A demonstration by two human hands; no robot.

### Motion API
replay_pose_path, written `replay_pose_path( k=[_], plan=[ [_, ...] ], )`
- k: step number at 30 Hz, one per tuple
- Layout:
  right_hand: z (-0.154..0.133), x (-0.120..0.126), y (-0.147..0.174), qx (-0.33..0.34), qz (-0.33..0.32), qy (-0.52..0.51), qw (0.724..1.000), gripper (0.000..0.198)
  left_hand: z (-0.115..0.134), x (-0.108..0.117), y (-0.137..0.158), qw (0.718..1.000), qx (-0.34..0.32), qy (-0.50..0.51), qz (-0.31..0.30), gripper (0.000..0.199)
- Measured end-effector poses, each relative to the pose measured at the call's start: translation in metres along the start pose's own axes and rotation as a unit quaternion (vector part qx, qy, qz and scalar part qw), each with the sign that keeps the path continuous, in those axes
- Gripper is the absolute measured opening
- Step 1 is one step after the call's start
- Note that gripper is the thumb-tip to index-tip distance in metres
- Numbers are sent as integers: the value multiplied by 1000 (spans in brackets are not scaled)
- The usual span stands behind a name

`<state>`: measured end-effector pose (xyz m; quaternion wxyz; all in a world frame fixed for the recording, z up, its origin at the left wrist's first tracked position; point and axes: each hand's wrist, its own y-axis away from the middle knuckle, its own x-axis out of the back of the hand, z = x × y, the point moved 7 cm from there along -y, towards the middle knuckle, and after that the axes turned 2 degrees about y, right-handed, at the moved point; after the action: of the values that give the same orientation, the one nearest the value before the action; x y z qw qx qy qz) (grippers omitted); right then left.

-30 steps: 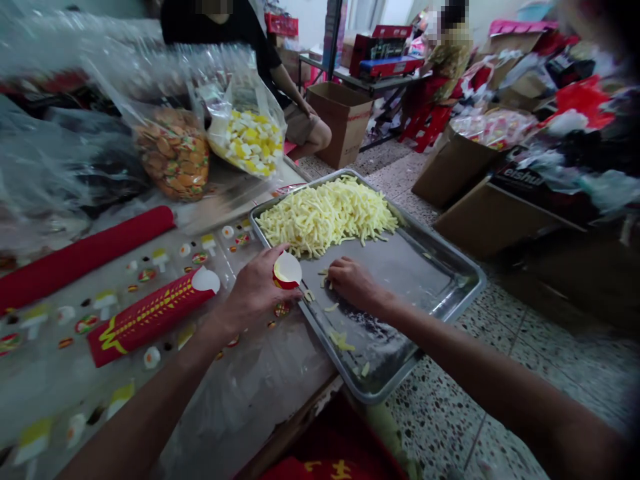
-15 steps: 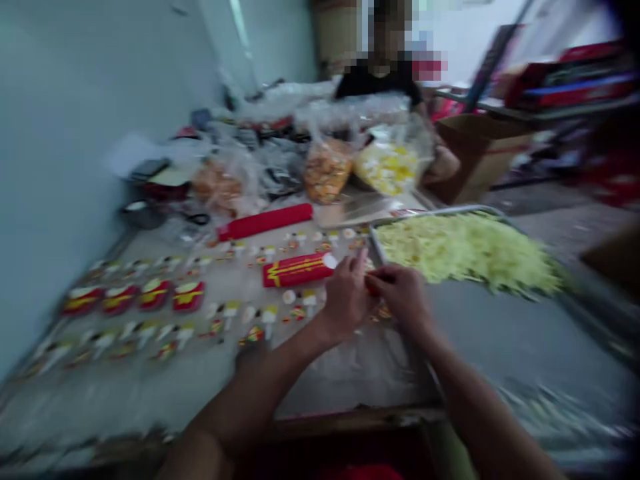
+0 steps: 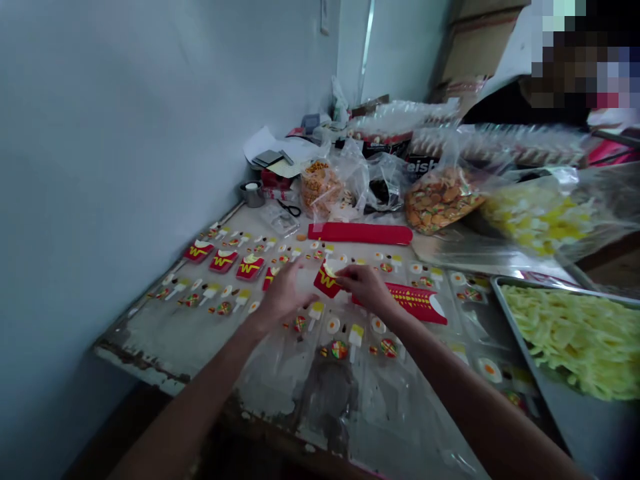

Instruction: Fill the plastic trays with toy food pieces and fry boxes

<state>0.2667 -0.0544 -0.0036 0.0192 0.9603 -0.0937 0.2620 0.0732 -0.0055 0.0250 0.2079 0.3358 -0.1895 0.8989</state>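
My right hand [image 3: 367,287] pinches a small red fries box [image 3: 327,279] with a yellow W and pale pieces at its top. My left hand [image 3: 286,293] is just left of it, fingers apart and holding nothing. Partly behind the left hand sits another red fries box [image 3: 271,276], one of several in a row in clear plastic trays. Under my right forearm lies a stack of flat red boxes [image 3: 417,305], partly covered. Tiny toy-like eggs, popsicles and pizzas [image 3: 340,349] fill the trays around both hands.
At right stands a metal tray [image 3: 537,393] heaped with pale yellow strips [image 3: 575,333]. Farther back are a long red stack [image 3: 360,233], scissors [image 3: 290,209], a tape roll [image 3: 251,193] and bags of small pieces [image 3: 443,200]. A wall borders the left; a person is at upper right.
The view has swung left. Both hands have gone from beside the metal tray to the row of red boxes. The red fries box is now in my right hand; my left hand has come away.
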Motion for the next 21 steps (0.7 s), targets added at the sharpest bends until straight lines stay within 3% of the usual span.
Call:
replay_pose_path(
  k=[2,3,8,15,18,21],
  plan=[
    [-2,-10,-31,-1,-22,106,994,18,-30,25,-9,997,0,-52,58,71],
    [-5,-16,-43,4,-45,159,986,18,-40,29,-13,996,-20,-67,59,64],
    [-17,-49,-72,47,-148,312,937,18,-44,-18,-21,978,-161,-79,-104,63],
    [-17,-65,-61,76,-140,388,908,29,-44,-49,-23,966,-171,-136,-142,45],
    [-27,-54,-43,77,-108,377,917,32,-54,-50,-26,956,-172,-195,-136,42],
    [-38,-2,-11,102,-3,317,943,30,-58,-44,-34,957,-193,-173,-131,34]
  ],
)
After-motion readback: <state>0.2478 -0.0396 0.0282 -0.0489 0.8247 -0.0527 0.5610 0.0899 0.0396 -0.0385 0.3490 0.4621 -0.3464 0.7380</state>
